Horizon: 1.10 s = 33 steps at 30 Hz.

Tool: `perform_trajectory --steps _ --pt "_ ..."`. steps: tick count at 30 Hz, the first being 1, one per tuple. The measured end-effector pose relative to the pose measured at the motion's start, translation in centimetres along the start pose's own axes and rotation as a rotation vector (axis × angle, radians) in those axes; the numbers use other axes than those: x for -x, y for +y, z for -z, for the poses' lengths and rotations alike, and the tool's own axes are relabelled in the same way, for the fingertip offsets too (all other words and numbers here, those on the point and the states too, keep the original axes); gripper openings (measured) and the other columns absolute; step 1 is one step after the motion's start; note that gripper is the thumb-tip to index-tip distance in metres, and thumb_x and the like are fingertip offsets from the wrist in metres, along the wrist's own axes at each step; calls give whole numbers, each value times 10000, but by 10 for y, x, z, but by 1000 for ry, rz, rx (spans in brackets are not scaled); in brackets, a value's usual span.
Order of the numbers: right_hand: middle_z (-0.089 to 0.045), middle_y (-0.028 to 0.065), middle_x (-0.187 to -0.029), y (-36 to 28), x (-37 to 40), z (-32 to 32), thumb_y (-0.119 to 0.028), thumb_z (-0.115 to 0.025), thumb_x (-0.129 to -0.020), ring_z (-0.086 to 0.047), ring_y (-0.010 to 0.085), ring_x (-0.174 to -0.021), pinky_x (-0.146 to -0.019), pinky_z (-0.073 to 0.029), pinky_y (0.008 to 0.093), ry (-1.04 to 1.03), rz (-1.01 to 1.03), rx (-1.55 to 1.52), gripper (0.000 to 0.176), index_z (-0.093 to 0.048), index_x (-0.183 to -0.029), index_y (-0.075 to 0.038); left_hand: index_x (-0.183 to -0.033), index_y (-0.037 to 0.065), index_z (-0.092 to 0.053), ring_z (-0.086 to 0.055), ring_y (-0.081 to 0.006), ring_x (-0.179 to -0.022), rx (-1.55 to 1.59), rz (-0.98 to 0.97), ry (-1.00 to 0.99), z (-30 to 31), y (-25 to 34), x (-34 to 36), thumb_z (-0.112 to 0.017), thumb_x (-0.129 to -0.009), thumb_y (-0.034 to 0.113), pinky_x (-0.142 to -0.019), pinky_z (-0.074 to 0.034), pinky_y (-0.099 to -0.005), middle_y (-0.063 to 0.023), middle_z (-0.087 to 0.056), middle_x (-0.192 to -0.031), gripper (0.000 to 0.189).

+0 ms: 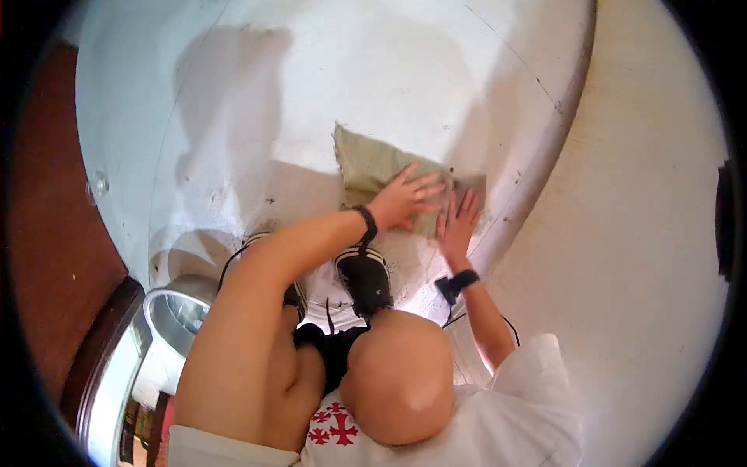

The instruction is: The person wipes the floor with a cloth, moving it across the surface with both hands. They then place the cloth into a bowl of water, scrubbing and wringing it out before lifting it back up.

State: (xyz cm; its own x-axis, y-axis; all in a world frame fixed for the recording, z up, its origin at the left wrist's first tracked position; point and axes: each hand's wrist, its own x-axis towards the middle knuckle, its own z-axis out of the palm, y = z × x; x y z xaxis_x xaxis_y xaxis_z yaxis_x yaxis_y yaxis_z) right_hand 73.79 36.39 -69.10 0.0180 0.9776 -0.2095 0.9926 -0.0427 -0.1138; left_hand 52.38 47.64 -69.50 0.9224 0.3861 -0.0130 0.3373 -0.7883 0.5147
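Note:
An olive-green rag [359,159] with a frayed left edge lies spread on the pale floor [373,74]. My left hand [406,199] rests on its middle, palm down with fingers apart, a dark band around the wrist. Just to the right, my right hand [459,224] presses flat on the cloth's right end. Its fingers are stretched out, and a black strap with a small device [457,286] circles that wrist. Part of the rag is hidden beneath both hands.
A metal basin [158,315] stands left of my legs. My black shoe [364,282] and bare knee [401,377] are close below the rag. A beige wall [622,233] rises on the right. Dark specks dot the floor, and a reddish-brown surface [47,233] borders it at left.

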Motion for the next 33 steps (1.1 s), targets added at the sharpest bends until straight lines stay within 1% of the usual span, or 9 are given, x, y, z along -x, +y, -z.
perform_trajectory --steps 3,7,13,16,19,22,25,28,33 --pt "-110 252 -1613 -5 73 -14 -395 -465 -951 -52 471 -1486 -1160 -32 638 -40 -46 -54 638 -345 -1520 -131 -1424 355 -467 -142 -234 -1506 -20 -112 -161 -9 34 16 -783 -648 567 -1205 -68 -577 19 -240 -1613 865" --pt "-113 257 -1611 -26 76 -11 -407 -485 -942 -58 478 -1482 -1159 -22 640 -65 -159 -63 652 -351 -1516 -126 -1425 316 -475 -147 -230 -1506 49 -143 -126 -8 31 23 -781 -664 548 -1209 -77 -564 10 -234 -1615 852" --pt "-142 236 -1612 1 -69 4 -396 -510 -935 -108 457 -1480 -1155 -66 644 180 -90 -4 668 -332 -1531 -153 -1478 274 -406 -201 -243 -1495 18 48 -33 41 -34 -23 -773 -720 497 -1192 -163 -567 -16 -222 -1623 871" --pt "-160 204 -1616 33 -101 15 -368 -503 -940 -130 434 -1483 -1155 -86 640 186 -59 19 653 -320 -1539 -181 -1474 233 -414 -237 -245 -1480 -79 -25 -82 70 -78 -61 -708 -819 400 -1184 -255 -459 -31 -244 -1614 738" --pt "-166 186 -1619 49 -118 22 -333 -499 -937 -142 417 -1485 -1155 -99 636 192 -82 12 645 -317 -1542 -202 -1455 166 -431 -261 -242 -1468 -361 136 -167 56 -72 -90 -624 -885 265 -1171 -288 -411 -39 -269 -1603 609" --pt "-156 185 -1622 57 -117 17 -307 -484 -946 -133 413 -1489 -1154 -121 633 196 -106 68 641 -297 -1551 -210 -1447 125 -426 -289 -227 -1455 -305 52 -239 61 -40 -71 -552 -906 184 -1177 -270 -423 -37 -296 -1591 559" --pt "-146 204 -1619 58 -92 8 -314 -472 -957 -118 423 -1489 -1153 -113 636 190 -133 113 646 -276 -1555 -171 -1463 159 -404 -283 -207 -1460 -212 27 81 22 -39 -37 -525 -915 181 -1188 -241 -422 -36 -286 -1598 562" --pt "-128 231 -1615 57 -59 8 -324 -462 -966 -99 431 -1490 -1153 -83 643 173 -137 94 661 -250 -1556 -114 -1480 185 -377 -242 -185 -1478 -226 -34 101 11 -42 -25 -555 -907 192 -1203 -204 -419 -24 -243 -1617 600" --pt "-74 279 -1606 23 11 -6 -334 -439 -974 -27 449 -1491 -1153 -33 646 115 -222 42 693 -196 -1553 -41 -1530 184 -302 -169 -287 -1499 -87 72 96 23 -33 -7 -737 -794 357 -1216 -173 -430 -118 -160 -1630 872"
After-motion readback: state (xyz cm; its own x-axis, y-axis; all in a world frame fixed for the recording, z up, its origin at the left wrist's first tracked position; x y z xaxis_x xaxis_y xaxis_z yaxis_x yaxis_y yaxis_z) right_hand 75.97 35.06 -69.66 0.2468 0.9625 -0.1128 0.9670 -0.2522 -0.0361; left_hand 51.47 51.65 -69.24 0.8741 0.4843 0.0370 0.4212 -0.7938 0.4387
